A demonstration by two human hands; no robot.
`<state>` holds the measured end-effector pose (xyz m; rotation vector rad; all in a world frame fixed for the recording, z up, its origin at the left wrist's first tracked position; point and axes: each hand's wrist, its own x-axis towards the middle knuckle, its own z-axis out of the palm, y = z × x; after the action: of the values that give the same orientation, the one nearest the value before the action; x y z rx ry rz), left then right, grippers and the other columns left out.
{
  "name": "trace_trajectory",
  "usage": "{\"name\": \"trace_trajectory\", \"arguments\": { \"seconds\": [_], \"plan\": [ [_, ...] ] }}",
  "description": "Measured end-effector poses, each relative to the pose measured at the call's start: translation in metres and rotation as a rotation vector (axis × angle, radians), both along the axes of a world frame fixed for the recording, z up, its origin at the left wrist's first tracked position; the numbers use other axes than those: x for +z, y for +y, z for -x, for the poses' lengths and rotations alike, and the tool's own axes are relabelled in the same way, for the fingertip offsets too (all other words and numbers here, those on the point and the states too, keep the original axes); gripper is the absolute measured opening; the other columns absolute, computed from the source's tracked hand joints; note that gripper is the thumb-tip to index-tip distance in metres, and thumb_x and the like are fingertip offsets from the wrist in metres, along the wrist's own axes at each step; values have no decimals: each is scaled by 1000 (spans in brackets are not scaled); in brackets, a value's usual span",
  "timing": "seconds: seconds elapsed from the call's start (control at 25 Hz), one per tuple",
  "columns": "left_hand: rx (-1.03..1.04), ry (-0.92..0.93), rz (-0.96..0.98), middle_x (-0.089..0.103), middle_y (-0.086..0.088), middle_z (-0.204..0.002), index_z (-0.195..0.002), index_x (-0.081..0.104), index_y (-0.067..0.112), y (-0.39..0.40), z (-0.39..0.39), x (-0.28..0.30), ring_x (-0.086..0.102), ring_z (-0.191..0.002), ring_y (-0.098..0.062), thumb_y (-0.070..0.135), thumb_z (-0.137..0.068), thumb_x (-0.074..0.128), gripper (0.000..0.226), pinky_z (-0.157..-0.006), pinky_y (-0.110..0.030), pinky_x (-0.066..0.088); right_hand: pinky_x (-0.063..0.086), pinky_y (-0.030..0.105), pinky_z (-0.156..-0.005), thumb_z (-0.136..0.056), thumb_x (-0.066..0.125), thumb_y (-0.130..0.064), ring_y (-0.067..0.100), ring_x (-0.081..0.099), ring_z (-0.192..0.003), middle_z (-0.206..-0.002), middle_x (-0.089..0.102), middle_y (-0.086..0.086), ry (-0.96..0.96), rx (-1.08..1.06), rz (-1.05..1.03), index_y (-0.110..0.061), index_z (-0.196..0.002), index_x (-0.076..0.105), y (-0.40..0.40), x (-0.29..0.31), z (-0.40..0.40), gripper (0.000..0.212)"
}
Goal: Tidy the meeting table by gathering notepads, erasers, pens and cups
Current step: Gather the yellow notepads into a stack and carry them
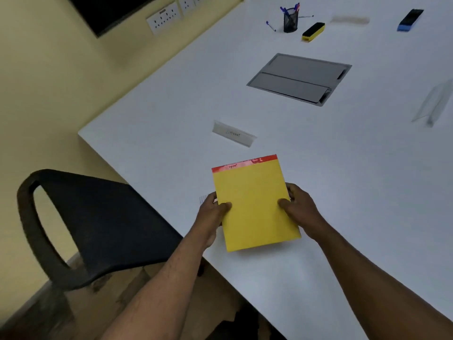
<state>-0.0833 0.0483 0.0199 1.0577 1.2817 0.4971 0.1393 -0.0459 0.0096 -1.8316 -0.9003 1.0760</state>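
A yellow notepad with a red top strip is held just above the white table near its front left edge. My left hand grips its left side with the thumb on top, and my right hand grips its right side the same way. At the far end stand a black mesh pen cup with several pens, a loose blue pen, another thin pen, a yellow-and-black eraser and a blue-and-black eraser.
A grey cable hatch is set into the table's middle. A clear name stand lies beyond the notepad, and another clear stand is at the right. A black chair sits left of the table. Wall sockets are on the yellow wall.
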Motion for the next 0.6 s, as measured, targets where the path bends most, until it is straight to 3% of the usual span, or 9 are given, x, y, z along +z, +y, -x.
{"name": "trace_trajectory", "arguments": {
  "seconds": [0.2, 0.32, 0.4, 0.48, 0.6],
  "plan": [
    [150, -171, 21, 69, -1, -120, -133, 50, 24, 17, 41, 38, 68, -106, -25, 17, -95, 57, 40, -94, -51, 52, 50, 44, -91, -89, 53, -17, 21, 60, -105, -124, 62, 0, 33, 30, -78, -22, -131, 53, 32, 48, 38, 42],
    [207, -253, -40, 69, -4, -119, -133, 51, 22, 36, 70, 79, 69, -103, -26, 17, -97, 55, 36, -83, -47, 57, 51, 35, -83, -93, 54, -28, 16, 62, -101, -120, 64, -2, 110, 31, -166, -23, -126, 59, 57, 79, 67, 33],
    [251, -289, -111, 69, -6, -118, -131, 52, 21, 51, 93, 113, 70, -101, -26, 16, -98, 54, 34, -76, -44, 58, 52, 34, -81, -95, 50, -41, 14, 64, -98, -113, 67, -4, 246, -15, -235, -29, -108, 67, 74, 102, 90, 24],
    [304, -309, -176, 67, -7, -119, -130, 52, 19, 63, 122, 145, 68, -103, -27, 14, -98, 53, 33, -79, -45, 58, 55, 32, -75, -98, 44, -46, 14, 67, -90, -103, 70, -2, 374, -75, -296, -30, -94, 67, 87, 115, 119, 28],
    [375, -312, -243, 67, -6, -120, -130, 52, 18, 74, 172, 184, 66, -106, -27, 13, -99, 50, 31, -86, -49, 55, 52, 32, -70, -100, 40, -42, 19, 67, -74, -91, 72, 6, 353, -201, -276, -20, -93, 67, 93, 104, 162, 35]
  ]
}}
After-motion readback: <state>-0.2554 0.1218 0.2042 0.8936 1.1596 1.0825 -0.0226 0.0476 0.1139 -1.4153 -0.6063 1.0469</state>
